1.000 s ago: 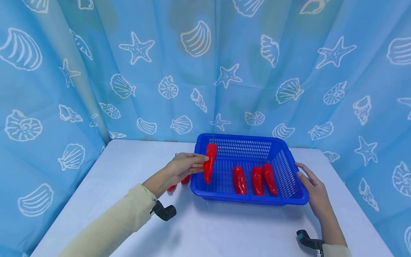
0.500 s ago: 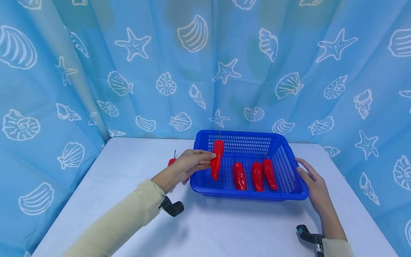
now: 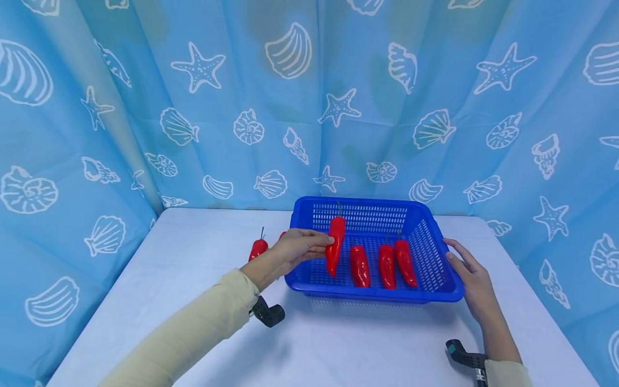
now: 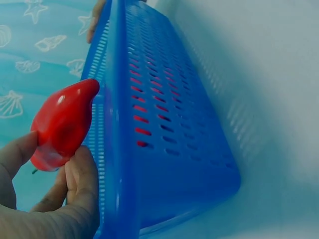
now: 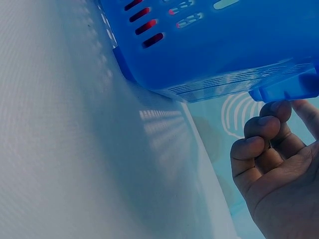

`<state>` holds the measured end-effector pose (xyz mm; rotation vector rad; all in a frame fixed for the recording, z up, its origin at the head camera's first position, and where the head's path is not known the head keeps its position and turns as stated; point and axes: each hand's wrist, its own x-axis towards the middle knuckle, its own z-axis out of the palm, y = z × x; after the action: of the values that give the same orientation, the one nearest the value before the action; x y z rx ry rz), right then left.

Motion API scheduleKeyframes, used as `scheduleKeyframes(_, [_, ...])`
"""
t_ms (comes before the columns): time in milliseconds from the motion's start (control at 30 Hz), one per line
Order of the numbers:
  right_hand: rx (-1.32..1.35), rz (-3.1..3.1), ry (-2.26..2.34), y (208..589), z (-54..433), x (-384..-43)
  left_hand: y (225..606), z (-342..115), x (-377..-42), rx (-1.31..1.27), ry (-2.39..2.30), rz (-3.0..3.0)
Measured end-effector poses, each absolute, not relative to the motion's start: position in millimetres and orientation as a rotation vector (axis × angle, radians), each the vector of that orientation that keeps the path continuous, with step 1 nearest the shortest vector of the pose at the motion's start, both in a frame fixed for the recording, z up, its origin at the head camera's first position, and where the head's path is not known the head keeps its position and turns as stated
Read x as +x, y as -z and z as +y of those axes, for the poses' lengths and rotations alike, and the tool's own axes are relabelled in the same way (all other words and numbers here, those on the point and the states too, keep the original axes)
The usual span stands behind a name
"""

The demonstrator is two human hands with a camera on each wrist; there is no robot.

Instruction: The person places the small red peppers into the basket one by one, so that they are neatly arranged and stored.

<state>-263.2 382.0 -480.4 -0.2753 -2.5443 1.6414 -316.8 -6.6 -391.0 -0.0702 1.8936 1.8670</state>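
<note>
My left hand [image 3: 302,248] pinches a red pepper [image 3: 337,239] between thumb and fingers, over the left part of a blue plastic basket [image 3: 372,294]. The pepper is near upright, stem up; its tip faces the camera in the left wrist view, above the basket's rim. Three more red peppers [image 3: 360,266] lie side by side in the basket. At the basket's right end, my right hand [image 3: 476,285] holds the rim with thumb and fingertips; the right wrist view shows the fingers [image 5: 262,128] bent beneath the rim.
Left of the basket, a red pepper [image 3: 258,248] lies on the white table [image 3: 203,236], partly behind my left forearm. Another pepper [image 3: 283,235] shows only a small part behind the left hand. A blue shell-patterned curtain [image 3: 271,134] hangs behind the table.
My left hand has carried the pepper rightward, further over the basket, and slightly down in the last half second. The right hand stays on the rim. The view has tilted slightly.
</note>
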Motion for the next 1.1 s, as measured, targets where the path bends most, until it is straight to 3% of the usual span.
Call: scheduleKeyframes(1100, [-0.268,-2.546,-1.656,481,383,-264,401,33,-324,-0.093,-1.759,1.930])
